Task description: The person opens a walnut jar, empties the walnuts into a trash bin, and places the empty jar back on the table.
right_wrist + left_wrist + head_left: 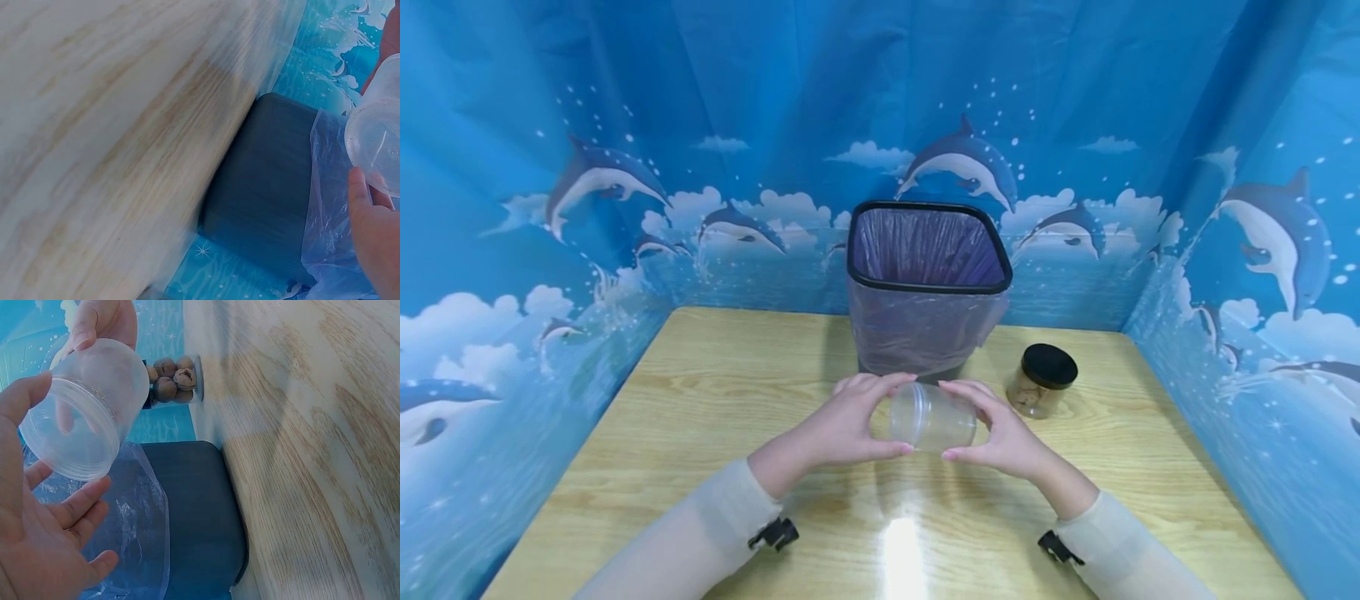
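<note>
A clear plastic jar is held on its side above the table, without a lid, and nothing shows inside it. My left hand holds the threaded mouth end between thumb and fingers. At the other end, my right hand grips round the base. The left wrist view shows the open mouth of the jar facing the left palm. Only part of the jar appears in the right wrist view, with the right fingers against its flat bottom.
Behind the hands stands a dark trash bin lined with a translucent purple bag. To the right, a jar with a black lid holds round brown things that look like walnuts. A dolphin-print curtain surrounds the wooden table.
</note>
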A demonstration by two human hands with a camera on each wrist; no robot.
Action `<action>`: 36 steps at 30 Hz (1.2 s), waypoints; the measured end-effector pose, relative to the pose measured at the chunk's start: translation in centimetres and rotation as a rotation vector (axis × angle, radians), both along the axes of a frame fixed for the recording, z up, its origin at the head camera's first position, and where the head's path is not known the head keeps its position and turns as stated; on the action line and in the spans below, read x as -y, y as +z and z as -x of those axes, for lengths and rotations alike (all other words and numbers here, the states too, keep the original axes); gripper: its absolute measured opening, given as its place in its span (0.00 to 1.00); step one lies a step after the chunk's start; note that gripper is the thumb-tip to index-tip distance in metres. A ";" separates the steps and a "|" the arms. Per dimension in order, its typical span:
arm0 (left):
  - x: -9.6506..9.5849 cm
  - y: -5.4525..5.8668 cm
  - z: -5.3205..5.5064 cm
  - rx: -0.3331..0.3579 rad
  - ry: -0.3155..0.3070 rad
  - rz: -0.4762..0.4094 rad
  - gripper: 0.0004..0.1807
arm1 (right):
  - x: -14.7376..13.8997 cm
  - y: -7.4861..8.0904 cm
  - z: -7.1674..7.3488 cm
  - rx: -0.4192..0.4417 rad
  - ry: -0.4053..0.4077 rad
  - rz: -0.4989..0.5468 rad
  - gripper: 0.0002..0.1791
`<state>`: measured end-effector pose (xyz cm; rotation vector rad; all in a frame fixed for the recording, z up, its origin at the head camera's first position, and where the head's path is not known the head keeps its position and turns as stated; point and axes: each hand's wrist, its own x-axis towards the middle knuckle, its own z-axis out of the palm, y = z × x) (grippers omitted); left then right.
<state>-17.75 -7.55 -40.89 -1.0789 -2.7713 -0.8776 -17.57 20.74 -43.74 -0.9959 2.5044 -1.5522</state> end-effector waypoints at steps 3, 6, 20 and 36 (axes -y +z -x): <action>0.1 -0.1 0.0 -0.006 0.004 0.001 0.50 | 0.1 0.1 0.0 0.006 0.004 0.000 0.49; 0.2 -0.2 0.0 -0.005 0.009 0.001 0.50 | 0.3 0.1 -0.1 0.008 0.007 -0.006 0.49; 0.4 -0.4 -0.2 -0.040 0.021 -0.007 0.50 | 0.3 0.2 -0.1 0.028 0.009 -0.054 0.49; 1.2 -0.8 -0.4 -0.046 0.050 -0.001 0.50 | -0.2 0.5 0.0 0.009 0.044 -0.024 0.46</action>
